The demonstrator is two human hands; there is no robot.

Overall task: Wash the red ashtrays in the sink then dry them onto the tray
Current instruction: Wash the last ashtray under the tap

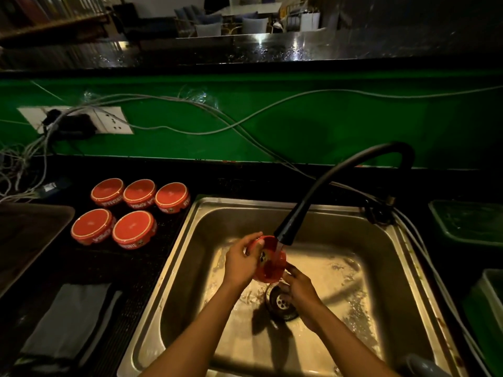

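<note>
Red ashtray (269, 261) under the tap (284, 235).
We grip it with both hands, left (242, 263) at 9 o'clock, right (298, 291) at 4, over the sink (402, 257).

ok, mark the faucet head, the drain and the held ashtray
faucet head (284, 235): head view, on the black nozzle's lower end.
drain (281, 303): head view, on the perforated strainer.
held ashtray (269, 270): head view, on its red side wall.

The right hand (298, 293) covers part of the drain (280, 304). The tray (30, 235) runs off the left edge. Lettering on the ashtrays (133, 229) is too small to read.
</note>
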